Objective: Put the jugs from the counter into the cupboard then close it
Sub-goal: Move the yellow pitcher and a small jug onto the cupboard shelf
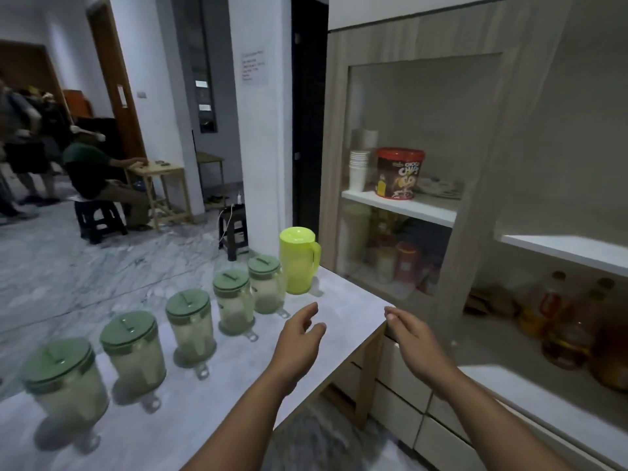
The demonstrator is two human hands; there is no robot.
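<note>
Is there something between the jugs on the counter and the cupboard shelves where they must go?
Yes. The cupboard's glass door appears closed in front of the shelves, so it must be opened first. Between the left hand and the yellow jug, only bare counter shows. Both hands are empty.

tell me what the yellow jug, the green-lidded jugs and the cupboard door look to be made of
Yellow jug: likely plastic, opaque, uniform bright colour, moulded handle.
Green-lidded jugs: probably translucent plastic, cloudy walls, matte green lids.
Cupboard door: clear glass or acrylic panel, since the shelves show through, in a pale wood-grain frame, possibly laminate.
</note>
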